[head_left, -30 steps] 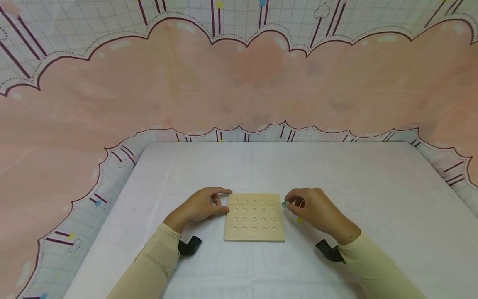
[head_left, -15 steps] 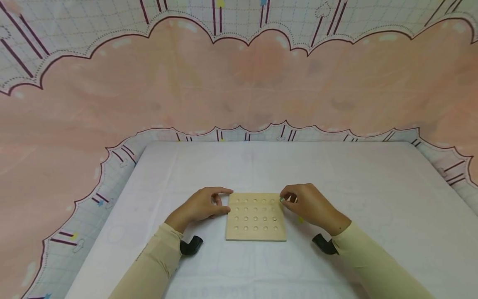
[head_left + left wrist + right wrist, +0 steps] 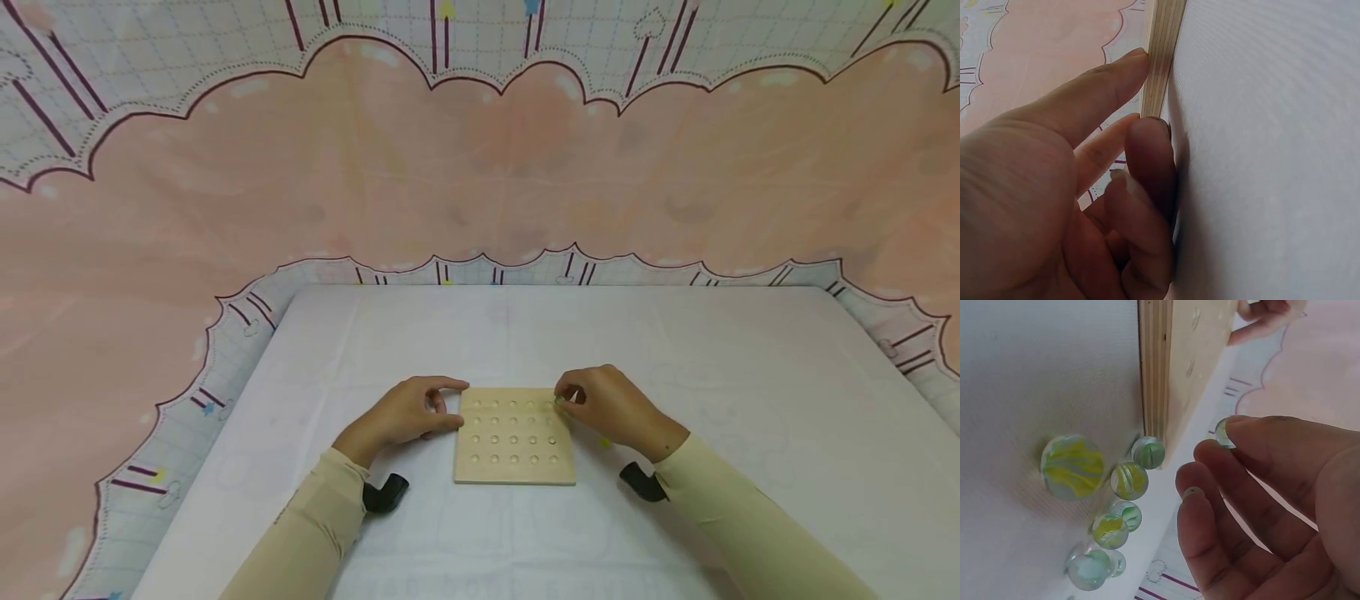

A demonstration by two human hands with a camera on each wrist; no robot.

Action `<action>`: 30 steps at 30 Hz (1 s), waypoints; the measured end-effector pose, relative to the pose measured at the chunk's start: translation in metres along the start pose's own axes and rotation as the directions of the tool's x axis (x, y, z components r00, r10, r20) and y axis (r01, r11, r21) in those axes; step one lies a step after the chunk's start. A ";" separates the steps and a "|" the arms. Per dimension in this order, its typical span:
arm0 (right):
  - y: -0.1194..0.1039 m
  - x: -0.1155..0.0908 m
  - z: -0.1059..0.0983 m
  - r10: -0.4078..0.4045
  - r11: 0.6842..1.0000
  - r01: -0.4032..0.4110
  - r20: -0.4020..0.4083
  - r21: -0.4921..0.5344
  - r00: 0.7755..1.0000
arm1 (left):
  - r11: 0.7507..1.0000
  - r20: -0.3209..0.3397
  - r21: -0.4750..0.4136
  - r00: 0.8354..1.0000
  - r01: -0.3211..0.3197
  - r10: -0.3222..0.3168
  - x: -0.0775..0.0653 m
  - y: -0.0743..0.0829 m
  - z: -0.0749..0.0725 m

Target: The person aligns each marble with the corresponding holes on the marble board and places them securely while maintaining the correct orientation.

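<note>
The right hand (image 3: 611, 408) is moving leftward, carrying its pinched marble (image 3: 1223, 434) from just outside the right edge of the board (image 3: 514, 472) to the board's far right corner. The right sleeve (image 3: 750, 508) and the black wrist piece (image 3: 642, 482) are following, coming nearer the board than a second ago.

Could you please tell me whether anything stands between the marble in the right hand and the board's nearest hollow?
Nothing visible does. The right hand pinches the marble above the board near its far right corner; the loose marbles lie on the table beside the board, out of that path.
</note>
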State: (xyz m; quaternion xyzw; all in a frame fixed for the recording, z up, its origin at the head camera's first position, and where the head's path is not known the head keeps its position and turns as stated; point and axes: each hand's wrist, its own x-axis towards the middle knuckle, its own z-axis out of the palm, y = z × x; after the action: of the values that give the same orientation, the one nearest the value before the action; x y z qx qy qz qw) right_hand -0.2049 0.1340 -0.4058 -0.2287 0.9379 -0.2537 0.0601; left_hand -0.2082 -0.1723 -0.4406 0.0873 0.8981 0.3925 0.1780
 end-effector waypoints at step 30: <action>-0.005 0.023 0.011 0.028 0.998 -0.023 0.087 -0.062 0.996 | 1.000 0.001 0.010 1.000 -0.007 0.007 0.000 -0.001 -0.001</action>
State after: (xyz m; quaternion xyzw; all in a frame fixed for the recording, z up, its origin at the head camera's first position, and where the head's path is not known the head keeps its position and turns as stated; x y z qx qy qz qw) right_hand -0.2203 0.1145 -0.4130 -0.2295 0.9445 -0.2141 0.0974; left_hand -0.2082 -0.1737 -0.4404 0.0917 0.8998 0.3885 0.1763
